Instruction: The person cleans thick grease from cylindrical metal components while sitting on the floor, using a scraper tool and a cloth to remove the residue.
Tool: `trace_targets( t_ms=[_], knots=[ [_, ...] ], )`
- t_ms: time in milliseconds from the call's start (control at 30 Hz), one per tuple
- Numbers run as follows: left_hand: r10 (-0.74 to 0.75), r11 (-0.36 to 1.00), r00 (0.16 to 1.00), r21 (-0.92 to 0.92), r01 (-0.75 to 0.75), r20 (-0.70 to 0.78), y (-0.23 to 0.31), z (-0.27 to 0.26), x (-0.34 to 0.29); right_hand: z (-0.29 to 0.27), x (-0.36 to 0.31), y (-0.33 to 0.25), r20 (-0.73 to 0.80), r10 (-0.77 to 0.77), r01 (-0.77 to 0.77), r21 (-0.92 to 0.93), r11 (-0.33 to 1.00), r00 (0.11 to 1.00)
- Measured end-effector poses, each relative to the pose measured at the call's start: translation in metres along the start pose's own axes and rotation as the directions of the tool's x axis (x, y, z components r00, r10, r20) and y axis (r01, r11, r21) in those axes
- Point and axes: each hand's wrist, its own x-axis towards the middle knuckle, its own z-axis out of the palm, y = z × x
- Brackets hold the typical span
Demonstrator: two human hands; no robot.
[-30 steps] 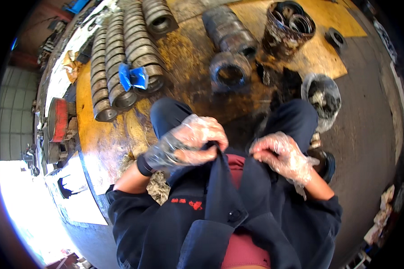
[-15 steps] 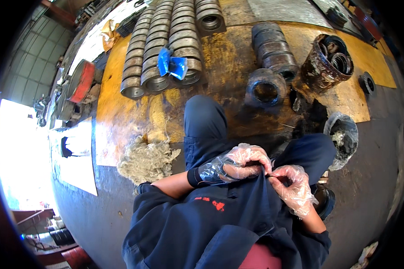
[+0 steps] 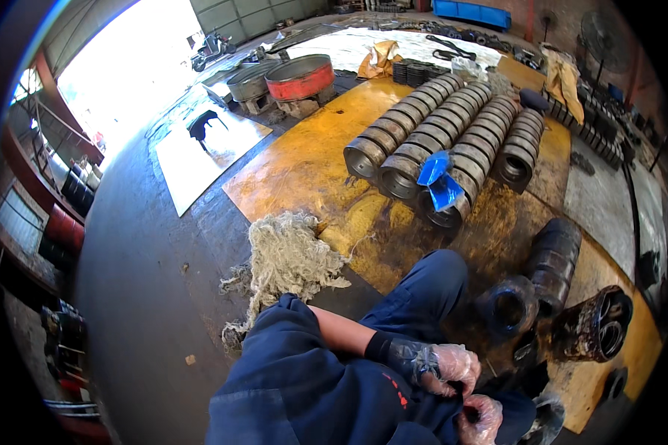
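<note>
The left hand (image 3: 456, 369) and right hand (image 3: 480, 420) pinch the jacket front (image 3: 432, 414) between them.

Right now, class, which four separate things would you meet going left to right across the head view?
Dark red barrel, pale tangled fibre pile, left hand in clear plastic glove, dark greasy cylindrical container.

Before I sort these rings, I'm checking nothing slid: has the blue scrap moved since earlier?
No; the blue scrap still lies at the near end of the third ring row from the left.
</note>
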Motion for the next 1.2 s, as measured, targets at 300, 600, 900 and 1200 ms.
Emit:
trace_targets(
  t_ms=[300, 600, 900, 1200],
  knots=[
    [-0.088, 0.996, 0.980, -0.023, 0.085, -0.178, 0.011, 0.001, 0.000, 0.016, -0.004, 0.001, 0.168, 0.556, -0.491, 0.712, 0.502, 0.814],
    [-0.311, 0.891, 0.947, -0.319, 0.322, 0.086, 0.005, 0.006, -0.005, -0.006, 0.015, -0.011, 0.056, 0.021, -0.024, 0.042, 0.999, 0.998],
    [-0.342, 0.635, 0.896, -0.634, 0.442, 0.283, -0.004, 0.019, -0.014, -0.006, 0.020, -0.011, 0.235, 0.258, -0.294, 0.136, 0.946, 0.937],
    [-0.465, 0.510, 0.798, -0.620, 0.596, 0.384, -0.008, 0.013, -0.010, -0.007, 0.022, 0.008, 0.166, -0.396, 0.404, -0.016, 0.915, 0.903]
  ],
)
